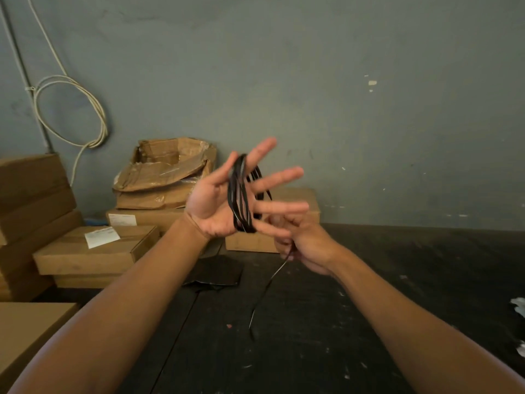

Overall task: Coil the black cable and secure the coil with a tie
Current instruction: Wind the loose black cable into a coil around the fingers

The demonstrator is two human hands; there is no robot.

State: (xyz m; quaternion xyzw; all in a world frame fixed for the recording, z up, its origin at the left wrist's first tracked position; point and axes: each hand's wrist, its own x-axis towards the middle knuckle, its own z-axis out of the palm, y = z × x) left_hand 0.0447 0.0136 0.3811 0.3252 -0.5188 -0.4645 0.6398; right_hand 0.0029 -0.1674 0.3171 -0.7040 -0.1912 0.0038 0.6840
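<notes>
A dark, scuffed table [355, 322] fills the lower part of the view, flecked with pale specks. Stacked cardboard boxes [93, 248] sit along its left and far edge against the wall, two bearing white labels, with a torn open box [164, 172] on top. A flat black sheet [216, 275] lies near the middle. Crumpled white scraps [519, 307] rest at the right edge.

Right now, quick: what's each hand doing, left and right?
Left hand: open, fingers spread, black cable coiled around the palm.
Right hand: closed in a grip on the cable's loose tail, which hangs toward the table.
</notes>
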